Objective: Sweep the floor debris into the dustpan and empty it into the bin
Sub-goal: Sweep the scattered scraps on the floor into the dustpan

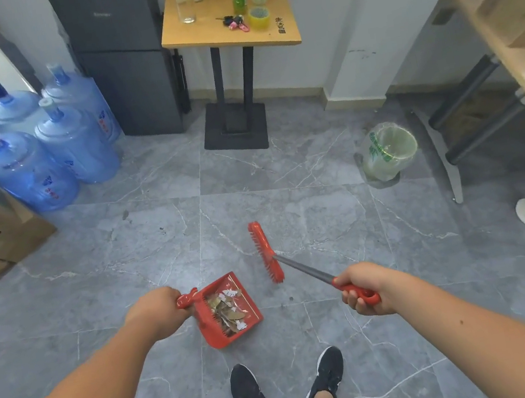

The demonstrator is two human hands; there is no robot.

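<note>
So sweeping looks done: left hand [155, 312] clamps the loaded dustpan [227, 310], right hand [365, 289] wraps the broom [268, 253]. Next it needs carrying level to the bin [385, 152], far right.

grey marble floor [136, 324], wooden table [220, 37]

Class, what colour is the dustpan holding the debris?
Red dustpan, seen clearest in the head view.
</note>
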